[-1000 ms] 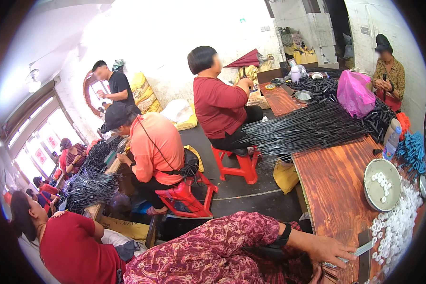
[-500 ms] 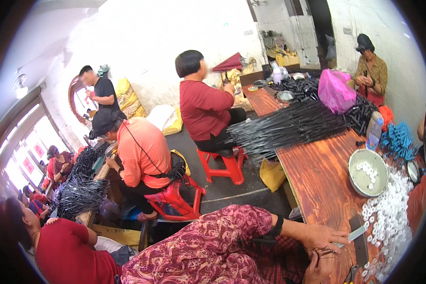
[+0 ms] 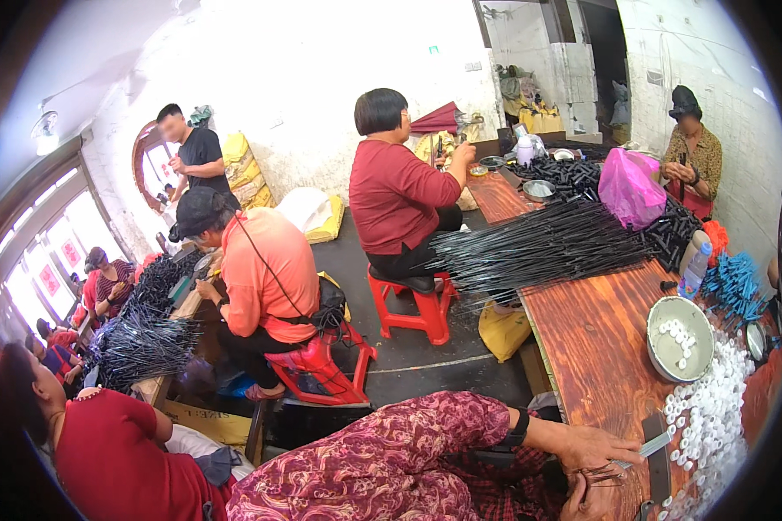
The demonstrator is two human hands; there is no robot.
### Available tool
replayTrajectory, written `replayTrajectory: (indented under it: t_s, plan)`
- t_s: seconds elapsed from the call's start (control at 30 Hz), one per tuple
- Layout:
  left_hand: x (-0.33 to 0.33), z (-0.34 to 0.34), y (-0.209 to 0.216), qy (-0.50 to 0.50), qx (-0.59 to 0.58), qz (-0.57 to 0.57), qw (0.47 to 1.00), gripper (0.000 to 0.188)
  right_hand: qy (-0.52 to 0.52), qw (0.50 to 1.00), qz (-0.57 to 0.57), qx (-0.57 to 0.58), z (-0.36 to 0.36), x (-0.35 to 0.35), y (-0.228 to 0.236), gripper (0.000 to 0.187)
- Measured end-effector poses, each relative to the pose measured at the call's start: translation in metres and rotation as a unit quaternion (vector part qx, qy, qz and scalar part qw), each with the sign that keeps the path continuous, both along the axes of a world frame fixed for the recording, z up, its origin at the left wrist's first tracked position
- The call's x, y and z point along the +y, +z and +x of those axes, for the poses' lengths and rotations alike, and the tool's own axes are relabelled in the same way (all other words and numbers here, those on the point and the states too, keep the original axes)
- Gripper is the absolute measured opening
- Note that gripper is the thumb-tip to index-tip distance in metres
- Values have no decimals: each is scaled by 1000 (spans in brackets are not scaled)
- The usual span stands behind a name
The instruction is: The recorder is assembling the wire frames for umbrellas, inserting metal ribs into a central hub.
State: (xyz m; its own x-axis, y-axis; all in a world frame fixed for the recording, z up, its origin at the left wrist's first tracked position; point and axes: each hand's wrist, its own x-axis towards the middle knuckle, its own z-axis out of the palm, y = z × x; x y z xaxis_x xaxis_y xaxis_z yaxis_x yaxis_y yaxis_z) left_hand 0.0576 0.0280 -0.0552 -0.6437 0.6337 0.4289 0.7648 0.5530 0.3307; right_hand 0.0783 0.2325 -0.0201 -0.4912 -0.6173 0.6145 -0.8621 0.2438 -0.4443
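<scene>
My left hand (image 3: 593, 447), with a black band at the wrist, rests low over the brown wooden table with its fingers stretched out. Its fingertips touch or overlap one end of a pale grey-green flat strip (image 3: 656, 444), which crosses a dark flat bar (image 3: 659, 469). Below it, my right hand (image 3: 589, 499) is partly cut off by the lower edge, its fingers curled. Several thin dark rods (image 3: 601, 477) stick out at those fingers, between both hands; their far ends are hidden.
White plastic rings (image 3: 712, 408) lie heaped right of my hands, beside a grey-green bowl (image 3: 660, 360) holding more. Long black rods (image 3: 539, 247) cover the table farther back, near a pink bag (image 3: 630, 187). People sit working around; a red stool (image 3: 413, 308) stands left of the table.
The whole view has shifted slightly, with the far scene moving right. My hands keep nearly the same pose by the strip. The person in red at the far table has raised a hand.
</scene>
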Motion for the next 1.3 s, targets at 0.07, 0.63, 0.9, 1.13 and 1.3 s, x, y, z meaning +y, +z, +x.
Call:
replayTrajectory:
  t_s: [0.07, 0.63, 0.9, 1.13, 1.3]
  plan:
    - [5, 2, 5, -18, -20, 1, 1000, 90, 5, 1000, 1, -30, 3, 8, -6, 16]
    - [-17, 0, 36, 57, -13, -108, 992, 95, -28, 996, -71, -49, -2, -24, -20, 21]
    - [-6, 1, 32, 30, 41, -97, 994, 99, -134, 982, -120, -57, 39, 33, -5, 12]
    - [-12, -2, 14, 17, 76, -41, 996, 101, -193, 968, 143, -75, 84, 40, -98, 19]
    - [-6, 0, 9, 34, 79, -20, 996, 98, -148, 910, 341, -183, 71, 44, -132, 14]
